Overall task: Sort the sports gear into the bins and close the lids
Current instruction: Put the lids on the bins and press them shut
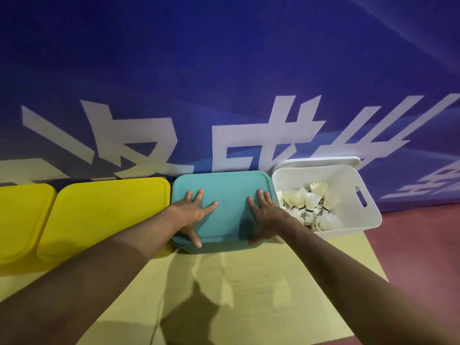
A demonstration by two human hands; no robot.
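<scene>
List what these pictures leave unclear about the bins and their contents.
- Teal bin: contents hidden by its teal lid, which the left hand and right hand press flat.
- Two yellow bins: contents hidden by lids; the far-left one is cut by the frame edge.
- White bin: shuttlecocks too piled to count.
- White lid: mostly hidden behind the white bin.

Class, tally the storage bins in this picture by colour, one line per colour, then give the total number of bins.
Yellow bins: 2, one lidded beside the teal, one at the left edge
Teal bin: 1, lid on, left hand and right hand flat on it
White bin: 1, open, holding shuttlecocks
Total: 4
</scene>
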